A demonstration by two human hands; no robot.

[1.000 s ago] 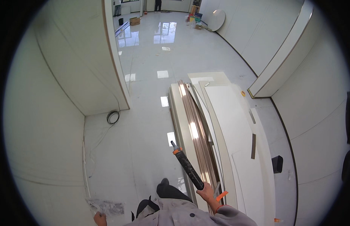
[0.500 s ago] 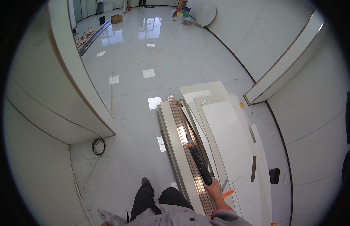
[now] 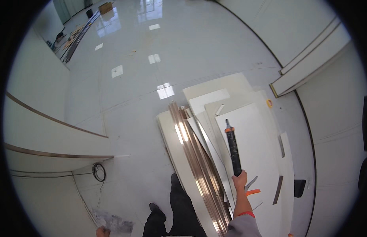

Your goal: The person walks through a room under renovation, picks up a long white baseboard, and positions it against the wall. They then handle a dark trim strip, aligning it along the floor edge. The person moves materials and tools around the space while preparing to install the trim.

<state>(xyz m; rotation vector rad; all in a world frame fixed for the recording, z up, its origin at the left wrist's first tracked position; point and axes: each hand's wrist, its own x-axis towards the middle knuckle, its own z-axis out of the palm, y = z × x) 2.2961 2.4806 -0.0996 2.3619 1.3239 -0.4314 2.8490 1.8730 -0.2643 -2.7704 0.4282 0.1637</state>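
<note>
A black tube-shaped caulking gun with an orange collar and a grey nozzle (image 3: 233, 152) points toward the top of the frame, right of center, above a broad white flat panel (image 3: 256, 142). The person's right hand (image 3: 239, 179) is clamped around the rear end of the gun's barrel, with a grey metal lever (image 3: 251, 183) and a bright orange handle piece (image 3: 252, 192) jutting out to the right of the wrist. A grey sleeve with a red inner cuff (image 3: 243, 226) covers the forearm at the lower edge. The left hand (image 3: 102, 232), partly cut off at the lower left, is closed on the edge of a crumpled sheet of clear plastic (image 3: 119, 223). Left of the gun, long brown strips with a metallic shine (image 3: 191, 150) run lengthwise along the pile of cream and white panels. A short white bar (image 3: 220, 110) lies near the nozzle, and a narrow grey-brown strip (image 3: 278, 190) rests at right. Beyond the pile's right side sit a yellow ring-shaped roll (image 3: 269, 103) and a black box-shaped container (image 3: 299, 188). The person's dark-trousered legs (image 3: 184, 209) stand at bottom center on a glossy pale grey floor (image 3: 132, 118). A coil of black cable (image 3: 99, 172) lies at lower left; a brown cardboard box (image 3: 105, 8) sits at upper left.
</note>
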